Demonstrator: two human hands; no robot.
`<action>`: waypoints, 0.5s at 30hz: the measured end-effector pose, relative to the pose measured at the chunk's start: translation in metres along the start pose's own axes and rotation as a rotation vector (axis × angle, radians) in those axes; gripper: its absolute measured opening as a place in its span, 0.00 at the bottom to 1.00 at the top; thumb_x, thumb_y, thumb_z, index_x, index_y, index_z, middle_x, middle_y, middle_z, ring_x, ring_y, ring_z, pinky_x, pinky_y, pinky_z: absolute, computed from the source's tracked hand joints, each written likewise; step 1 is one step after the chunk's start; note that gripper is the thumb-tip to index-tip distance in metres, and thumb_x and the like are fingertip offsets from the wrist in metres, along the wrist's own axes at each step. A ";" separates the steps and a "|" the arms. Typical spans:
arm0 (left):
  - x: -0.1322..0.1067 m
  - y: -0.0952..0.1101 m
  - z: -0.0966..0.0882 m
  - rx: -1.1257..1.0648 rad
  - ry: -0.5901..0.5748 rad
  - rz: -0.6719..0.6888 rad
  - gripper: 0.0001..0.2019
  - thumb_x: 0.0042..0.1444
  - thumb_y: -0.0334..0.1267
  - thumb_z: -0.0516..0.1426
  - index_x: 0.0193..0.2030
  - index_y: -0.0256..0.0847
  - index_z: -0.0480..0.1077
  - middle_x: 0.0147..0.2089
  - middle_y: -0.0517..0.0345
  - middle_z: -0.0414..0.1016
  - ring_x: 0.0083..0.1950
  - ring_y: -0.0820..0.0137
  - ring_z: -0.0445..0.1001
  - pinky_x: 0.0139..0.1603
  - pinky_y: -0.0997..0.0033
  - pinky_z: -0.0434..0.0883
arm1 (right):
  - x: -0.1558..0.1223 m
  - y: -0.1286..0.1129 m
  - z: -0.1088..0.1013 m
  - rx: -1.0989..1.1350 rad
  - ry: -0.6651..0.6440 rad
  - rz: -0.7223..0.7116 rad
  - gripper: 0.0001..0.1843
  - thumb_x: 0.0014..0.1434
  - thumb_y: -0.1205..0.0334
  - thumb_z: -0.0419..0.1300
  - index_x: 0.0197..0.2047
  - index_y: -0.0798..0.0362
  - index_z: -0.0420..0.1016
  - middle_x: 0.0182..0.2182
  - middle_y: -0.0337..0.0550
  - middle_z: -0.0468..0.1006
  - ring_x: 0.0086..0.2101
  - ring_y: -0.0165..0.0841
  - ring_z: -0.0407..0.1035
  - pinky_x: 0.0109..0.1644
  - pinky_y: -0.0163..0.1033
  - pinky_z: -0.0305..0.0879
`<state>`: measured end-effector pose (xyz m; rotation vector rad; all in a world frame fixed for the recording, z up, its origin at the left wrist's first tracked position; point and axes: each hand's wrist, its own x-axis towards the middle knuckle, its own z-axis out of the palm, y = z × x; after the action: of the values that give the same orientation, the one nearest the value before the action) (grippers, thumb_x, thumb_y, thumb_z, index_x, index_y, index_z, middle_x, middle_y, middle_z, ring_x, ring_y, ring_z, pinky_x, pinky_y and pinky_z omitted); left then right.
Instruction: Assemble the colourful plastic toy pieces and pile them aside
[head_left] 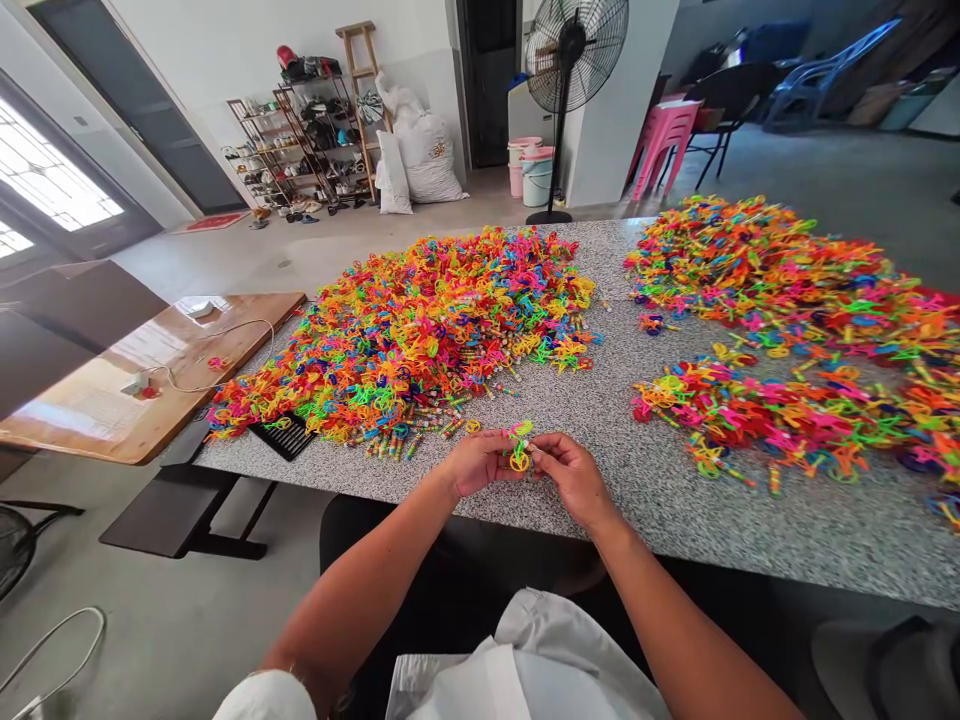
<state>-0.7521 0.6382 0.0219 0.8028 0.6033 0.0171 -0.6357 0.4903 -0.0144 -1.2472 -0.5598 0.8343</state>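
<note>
Close to the table's front edge, my left hand is closed on a small plastic toy with pink, green and yellow parts, one of them a yellow ring. My right hand pinches the same toy from the other side; its exact grip is too small to make out. Beyond my left hand spreads a large heap of bright plastic pieces, with short printed tubes along its near edge. Right of my hands lie more colourful pieces with tubes, and another heap sits behind them.
The speckled stone table bears all the heaps. A black slotted tray pokes out from under the left heap. At left stands a wooden table with a cable. A standing fan, pink stools and white sacks are behind.
</note>
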 end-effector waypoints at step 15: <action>0.002 -0.006 0.016 0.439 0.204 0.127 0.08 0.57 0.35 0.64 0.32 0.36 0.70 0.27 0.60 0.73 0.28 0.74 0.73 0.36 0.72 0.73 | -0.006 -0.010 -0.014 -0.401 -0.089 -0.151 0.10 0.64 0.53 0.62 0.44 0.49 0.78 0.34 0.40 0.81 0.33 0.34 0.76 0.40 0.40 0.72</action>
<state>-0.7438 0.6240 0.0255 1.2755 0.7611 0.0859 -0.6264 0.4764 -0.0079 -1.5134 -0.9138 0.6705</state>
